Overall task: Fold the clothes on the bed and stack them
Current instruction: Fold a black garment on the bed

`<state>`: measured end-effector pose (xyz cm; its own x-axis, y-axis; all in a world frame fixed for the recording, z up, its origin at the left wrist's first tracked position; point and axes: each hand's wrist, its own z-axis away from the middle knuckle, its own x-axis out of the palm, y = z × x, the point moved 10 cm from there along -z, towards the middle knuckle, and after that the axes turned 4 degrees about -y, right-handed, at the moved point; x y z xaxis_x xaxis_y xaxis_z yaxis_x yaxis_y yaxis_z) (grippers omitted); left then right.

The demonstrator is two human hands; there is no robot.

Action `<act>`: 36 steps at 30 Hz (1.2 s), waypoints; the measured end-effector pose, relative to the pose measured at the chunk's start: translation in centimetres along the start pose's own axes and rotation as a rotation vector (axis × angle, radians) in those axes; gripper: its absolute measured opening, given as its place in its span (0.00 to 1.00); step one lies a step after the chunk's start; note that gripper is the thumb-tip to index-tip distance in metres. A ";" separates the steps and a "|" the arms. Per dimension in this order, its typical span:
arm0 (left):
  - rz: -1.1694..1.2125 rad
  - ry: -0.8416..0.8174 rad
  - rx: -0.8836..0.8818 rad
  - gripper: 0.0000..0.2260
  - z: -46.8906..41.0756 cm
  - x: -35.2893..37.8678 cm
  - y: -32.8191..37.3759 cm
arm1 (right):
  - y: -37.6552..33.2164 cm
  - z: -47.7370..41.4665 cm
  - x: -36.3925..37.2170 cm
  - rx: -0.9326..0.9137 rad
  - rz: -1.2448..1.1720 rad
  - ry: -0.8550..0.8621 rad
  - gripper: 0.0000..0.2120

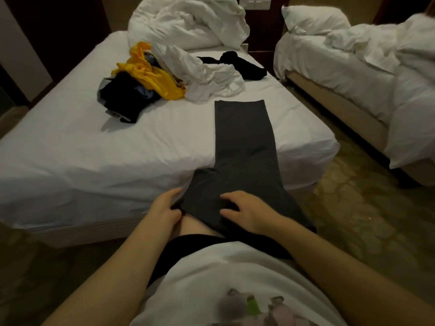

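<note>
The grey trousers are lying along the bed by its right edge, waist hanging over the near edge. The left grip is pinching the waist; the right grip, fingers spread, is pressing it flat. Seams are probably needing alignment before folding.

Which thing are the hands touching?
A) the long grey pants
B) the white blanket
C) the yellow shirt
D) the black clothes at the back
A: the left hand grips the near edge of the grey pants and the right hand rests on top of them, where they hang off the bed.
</note>
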<state>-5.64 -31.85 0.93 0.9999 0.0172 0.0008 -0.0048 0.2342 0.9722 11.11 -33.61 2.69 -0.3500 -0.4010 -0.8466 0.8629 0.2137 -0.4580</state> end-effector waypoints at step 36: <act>-1.356 -0.720 0.918 0.16 1.8 10.6 -0.2 | 8.8 9.5 -0.8 -0.140 -0.173 0.049 0.27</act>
<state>4.99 -33.45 1.11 0.1072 -0.1525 -0.9825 0.5036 -0.8437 0.1859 22.46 -39.83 1.95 -0.5090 -0.3996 -0.7624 0.7306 0.2678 -0.6281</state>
